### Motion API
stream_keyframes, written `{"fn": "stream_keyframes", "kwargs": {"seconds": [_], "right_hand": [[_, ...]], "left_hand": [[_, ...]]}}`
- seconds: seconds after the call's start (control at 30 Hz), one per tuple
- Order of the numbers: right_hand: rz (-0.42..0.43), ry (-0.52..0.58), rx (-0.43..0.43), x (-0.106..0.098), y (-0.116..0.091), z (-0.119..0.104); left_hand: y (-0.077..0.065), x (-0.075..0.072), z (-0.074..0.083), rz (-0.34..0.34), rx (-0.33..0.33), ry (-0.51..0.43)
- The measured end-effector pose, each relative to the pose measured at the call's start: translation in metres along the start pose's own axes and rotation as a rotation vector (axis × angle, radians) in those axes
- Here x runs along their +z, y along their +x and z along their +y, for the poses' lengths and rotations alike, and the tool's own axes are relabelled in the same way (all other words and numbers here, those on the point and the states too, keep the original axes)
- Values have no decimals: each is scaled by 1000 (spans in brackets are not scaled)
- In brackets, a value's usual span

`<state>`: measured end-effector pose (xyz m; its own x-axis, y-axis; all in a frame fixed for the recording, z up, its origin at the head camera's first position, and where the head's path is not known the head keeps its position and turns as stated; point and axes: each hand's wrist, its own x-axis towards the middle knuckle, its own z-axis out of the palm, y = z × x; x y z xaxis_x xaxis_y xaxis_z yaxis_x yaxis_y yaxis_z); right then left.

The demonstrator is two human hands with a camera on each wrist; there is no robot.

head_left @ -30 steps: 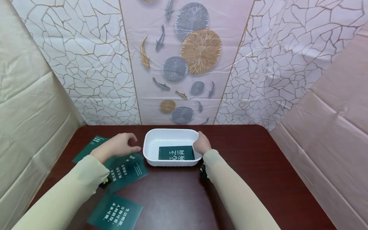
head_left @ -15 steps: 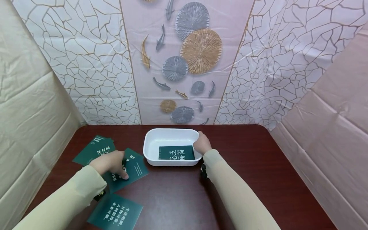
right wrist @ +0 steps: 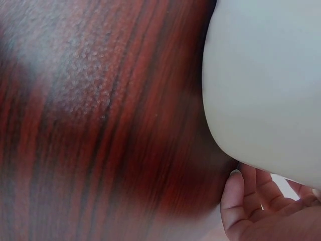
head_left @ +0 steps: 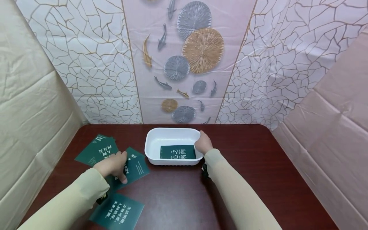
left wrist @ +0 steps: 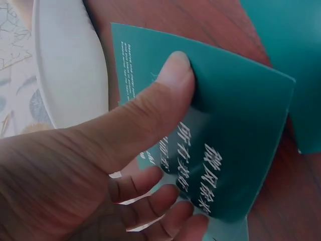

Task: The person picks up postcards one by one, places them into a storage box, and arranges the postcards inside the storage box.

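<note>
A white plastic tub (head_left: 152, 140) stands near the back of the table, with a green printed card (head_left: 168, 152) lying inside. My right hand (head_left: 204, 142) holds the tub's right end; in the right wrist view its fingertips (right wrist: 233, 188) reach beneath the tub's rounded corner. Left of the tub, my left hand (head_left: 113, 164) is over another green card (head_left: 137, 166) with white lettering. The left wrist view shows the thumb (left wrist: 175, 70) pressed on this card's face and the other fingers curled against it, the card bowing slightly. Part of the card is hidden by the hand.
More overlapping green cards (head_left: 93, 150) lie at the table's back left. One more green card (head_left: 120, 210) lies toward the front left. The dark red wooden table (head_left: 253, 159) meets a patterned cloth (head_left: 178, 89) at the back and plain cloth at both sides.
My left hand has moved from beside the tub leftward and down onto the green card, its thumb and fingers closing on it. The right hand has stayed on the tub.
</note>
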<state>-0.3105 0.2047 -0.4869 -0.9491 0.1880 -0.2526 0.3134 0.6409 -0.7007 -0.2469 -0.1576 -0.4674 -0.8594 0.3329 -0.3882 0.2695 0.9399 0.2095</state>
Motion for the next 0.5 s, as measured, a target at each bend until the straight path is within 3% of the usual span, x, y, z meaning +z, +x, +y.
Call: {"fn": "stream_keyframes", "kwargs": {"seconds": [0.5], "right_hand": [[-6, 15, 10, 1, 2, 3]], "left_hand": [[1, 0, -5, 2, -13, -8]]}}
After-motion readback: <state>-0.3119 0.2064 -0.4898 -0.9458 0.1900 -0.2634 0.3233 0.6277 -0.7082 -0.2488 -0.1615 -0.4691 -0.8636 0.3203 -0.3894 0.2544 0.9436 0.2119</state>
